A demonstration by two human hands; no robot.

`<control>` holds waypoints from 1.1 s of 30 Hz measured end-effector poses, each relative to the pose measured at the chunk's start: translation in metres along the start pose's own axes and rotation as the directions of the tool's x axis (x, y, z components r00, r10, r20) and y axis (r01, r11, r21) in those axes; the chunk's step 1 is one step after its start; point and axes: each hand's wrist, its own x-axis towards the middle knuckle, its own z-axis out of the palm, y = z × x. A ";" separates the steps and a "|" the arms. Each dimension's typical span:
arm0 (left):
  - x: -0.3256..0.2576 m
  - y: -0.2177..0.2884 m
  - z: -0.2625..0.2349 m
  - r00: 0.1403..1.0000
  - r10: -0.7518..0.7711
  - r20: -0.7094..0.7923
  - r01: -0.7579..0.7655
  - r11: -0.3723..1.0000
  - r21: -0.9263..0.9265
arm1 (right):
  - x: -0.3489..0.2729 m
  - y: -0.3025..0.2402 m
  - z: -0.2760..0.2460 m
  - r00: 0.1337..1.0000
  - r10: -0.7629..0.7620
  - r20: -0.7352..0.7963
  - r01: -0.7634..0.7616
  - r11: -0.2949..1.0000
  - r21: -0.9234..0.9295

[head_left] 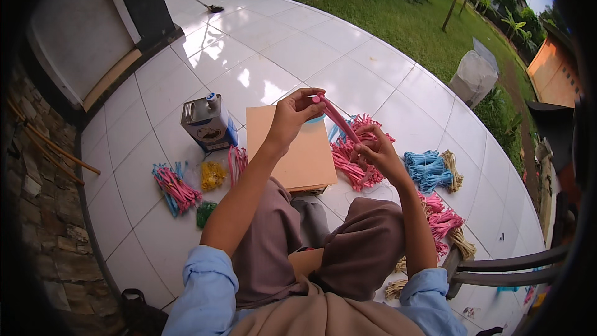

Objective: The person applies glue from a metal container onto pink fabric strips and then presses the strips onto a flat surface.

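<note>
A pink strap (pixel 337 117) with a rounded, knotted-looking end is stretched between my hands, slanting down to the right. My left hand (pixel 293 117) pinches its knobbed upper end. Lower down, my right hand (pixel 378 153) is closed around the other end. Below the strap a tan board (pixel 283 162) lies in front of my knees, with a light-blue curved piece (pixel 315 120) partly hidden by my left hand. A heap of pink straps (pixel 356 171), with some blue among them, spreads just beyond my right hand.
A metal can (pixel 210 129) stands left of the board. Near it lie a pink-and-blue bundle (pixel 176 188), a bag of yellow pieces (pixel 212 175) and green pieces (pixel 205 213). On the right are blue bundles (pixel 428 171), pink bundles (pixel 443 221) and a dark chair (pixel 510 267).
</note>
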 end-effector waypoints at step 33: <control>0.022 -0.001 0.099 0.958 0.205 0.200 -0.278 0.498 0.822 | -0.013 -0.034 -0.007 0.798 -0.487 -0.355 0.431 0.873 -0.229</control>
